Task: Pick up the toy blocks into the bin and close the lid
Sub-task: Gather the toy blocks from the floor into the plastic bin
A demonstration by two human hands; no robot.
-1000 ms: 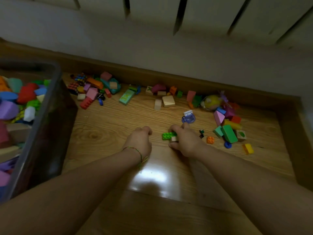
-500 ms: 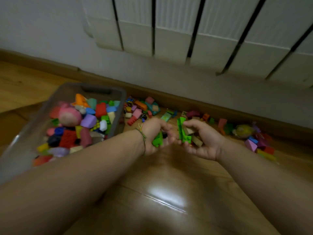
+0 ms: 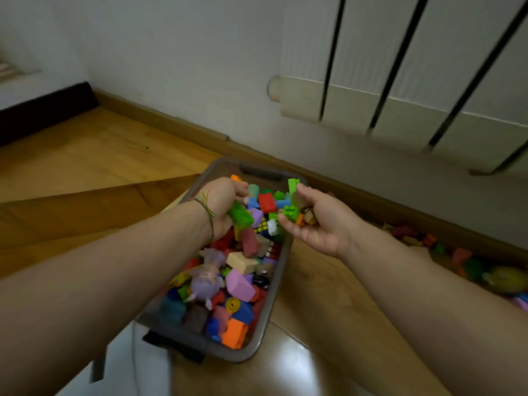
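A grey plastic bin [image 3: 278, 277] stands on the wooden floor, filled with many coloured toy blocks and a purple soft toy [image 3: 207, 278]. My left hand [image 3: 221, 207] hovers over the bin's far half and grips a green block [image 3: 241, 215]. My right hand [image 3: 317, 224] is over the bin's right rim, palm up, and holds several small blocks [image 3: 294, 208], mostly green, with an orange and a tan one. More loose blocks [image 3: 463, 261] lie along the skirting board at the right.
A white radiator [image 3: 400, 90] hangs on the wall above the skirting board. A white flat sheet, possibly the lid [image 3: 125, 364], lies at the bin's near left corner. A dark step [image 3: 43, 110] sits at the far left.
Both hands lifted blocks off the floor and carried them left over the bin. The view swung left, so the bin now sits in the middle.
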